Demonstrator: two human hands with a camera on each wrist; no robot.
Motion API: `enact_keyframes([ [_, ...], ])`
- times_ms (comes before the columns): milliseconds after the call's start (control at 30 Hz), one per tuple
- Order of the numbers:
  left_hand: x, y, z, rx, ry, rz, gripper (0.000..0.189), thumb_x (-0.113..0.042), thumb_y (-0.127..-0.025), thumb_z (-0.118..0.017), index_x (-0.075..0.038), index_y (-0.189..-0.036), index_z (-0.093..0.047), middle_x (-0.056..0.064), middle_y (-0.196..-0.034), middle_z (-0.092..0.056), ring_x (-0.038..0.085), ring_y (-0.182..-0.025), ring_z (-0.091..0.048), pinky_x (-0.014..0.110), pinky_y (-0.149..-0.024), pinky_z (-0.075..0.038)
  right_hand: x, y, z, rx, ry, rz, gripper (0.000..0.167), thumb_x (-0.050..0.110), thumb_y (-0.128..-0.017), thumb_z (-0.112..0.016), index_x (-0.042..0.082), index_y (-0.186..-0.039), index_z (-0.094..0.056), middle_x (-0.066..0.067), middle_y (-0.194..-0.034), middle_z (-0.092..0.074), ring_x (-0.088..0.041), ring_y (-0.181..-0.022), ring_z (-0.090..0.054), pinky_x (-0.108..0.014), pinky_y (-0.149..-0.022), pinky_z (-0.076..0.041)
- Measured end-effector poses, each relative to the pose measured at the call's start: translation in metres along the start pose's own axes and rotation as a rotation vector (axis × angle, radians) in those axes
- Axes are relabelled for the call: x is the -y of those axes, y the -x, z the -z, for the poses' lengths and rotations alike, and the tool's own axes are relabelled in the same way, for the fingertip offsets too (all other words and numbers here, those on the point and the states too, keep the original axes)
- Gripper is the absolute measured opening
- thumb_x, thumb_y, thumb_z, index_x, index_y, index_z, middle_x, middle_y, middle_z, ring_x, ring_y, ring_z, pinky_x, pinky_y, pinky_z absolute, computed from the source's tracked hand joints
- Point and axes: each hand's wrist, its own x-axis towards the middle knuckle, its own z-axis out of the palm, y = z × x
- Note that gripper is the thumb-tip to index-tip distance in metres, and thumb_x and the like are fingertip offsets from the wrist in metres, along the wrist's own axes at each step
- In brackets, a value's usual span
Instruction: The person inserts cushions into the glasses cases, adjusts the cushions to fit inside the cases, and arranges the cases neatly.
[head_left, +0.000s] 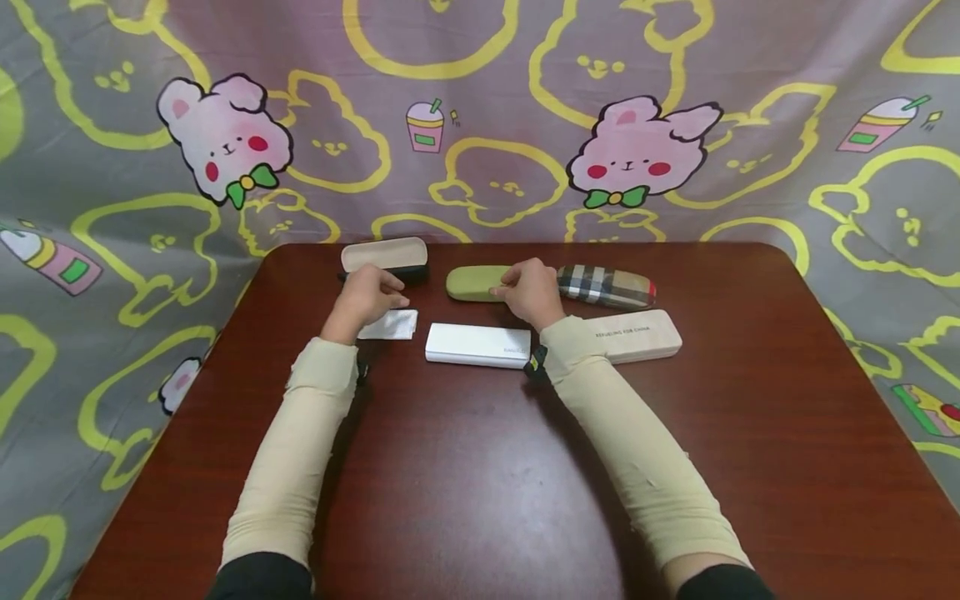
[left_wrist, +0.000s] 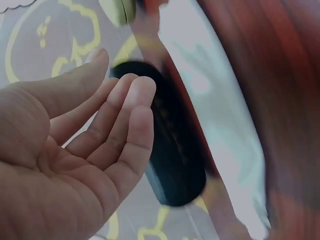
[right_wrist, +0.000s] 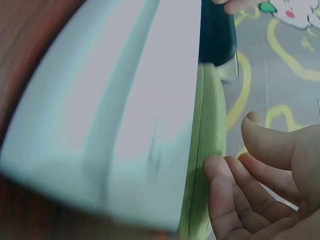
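In the head view, my left hand (head_left: 366,293) hovers in front of an open glasses case (head_left: 385,253) with a dark outside and cream lining. Its fingers are loosely bent with nothing between them, and the left wrist view shows the thumb apart from them, before the dark case (left_wrist: 176,150). A folded white cloth (head_left: 395,324) lies just below that hand. My right hand (head_left: 534,293) is at the right end of a closed green glasses case (head_left: 472,284). In the right wrist view its fingertips appear to touch the green case (right_wrist: 211,112), while the thumb stays away.
A white glasses case (head_left: 477,346) lies in front of the green one. To the right are a plaid case (head_left: 609,286) and a beige case (head_left: 647,335) with lettering, partly behind my right wrist. A patterned cloth backdrop (head_left: 480,100) hangs behind the brown table (head_left: 465,483).
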Motion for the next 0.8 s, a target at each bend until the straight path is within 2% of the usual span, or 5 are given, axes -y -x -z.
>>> enact_keyframes([
  [167, 0.017, 0.015, 0.01, -0.048, -0.02, 0.037, 0.031, -0.012, -0.093, -0.074, 0.006, -0.117, -0.071, 0.02, -0.108, -0.072, 0.037, -0.106, -0.06, 0.048, -0.088, -0.05, 0.017, 0.001, -0.013, 0.056, -0.005, 0.016, 0.025, 0.023, -0.086, -0.082, 0.005, -0.103, -0.079, -0.009, -0.103, -0.074, -0.033, -0.11, -0.062, -0.04, -0.091, -0.05],
  [433, 0.043, 0.037, 0.024, -0.089, 0.028, 0.13, 0.03, -0.012, -0.094, -0.073, 0.006, -0.118, -0.071, 0.022, -0.109, -0.068, 0.033, -0.094, -0.06, 0.042, -0.077, -0.051, 0.033, -0.004, -0.031, 0.133, 0.009, 0.004, 0.027, 0.025, -0.085, -0.084, 0.005, -0.103, -0.078, -0.009, -0.103, -0.074, -0.027, -0.102, -0.065, -0.037, -0.085, -0.053],
  [600, 0.057, 0.043, 0.03, -0.151, 0.029, 0.209, 0.03, -0.014, -0.091, -0.076, 0.004, -0.115, -0.072, 0.022, -0.105, -0.067, 0.032, -0.091, -0.057, 0.041, -0.072, -0.05, 0.043, -0.005, -0.04, 0.15, 0.042, 0.023, 0.022, 0.026, -0.084, -0.085, 0.007, -0.092, -0.079, -0.003, -0.09, -0.073, -0.022, -0.096, -0.064, -0.034, -0.083, -0.05],
  [633, 0.059, 0.044, 0.031, -0.159, 0.026, 0.217, 0.03, -0.014, -0.091, -0.076, 0.005, -0.114, -0.073, 0.022, -0.106, -0.067, 0.033, -0.092, -0.056, 0.042, -0.073, -0.05, 0.046, -0.005, -0.042, 0.155, 0.046, 0.031, 0.02, 0.026, -0.083, -0.085, 0.007, -0.085, -0.078, -0.001, -0.082, -0.07, -0.021, -0.089, -0.062, -0.033, -0.079, -0.049],
  [800, 0.07, 0.046, 0.031, -0.177, 0.009, 0.252, 0.029, -0.011, -0.089, -0.077, 0.006, -0.112, -0.073, 0.024, -0.108, -0.068, 0.038, -0.101, -0.055, 0.048, -0.081, -0.05, 0.063, -0.005, -0.055, 0.2, 0.06, 0.074, 0.021, 0.024, -0.084, -0.084, 0.005, -0.079, -0.076, 0.0, -0.073, -0.065, -0.018, -0.077, -0.057, -0.03, -0.069, -0.047],
])
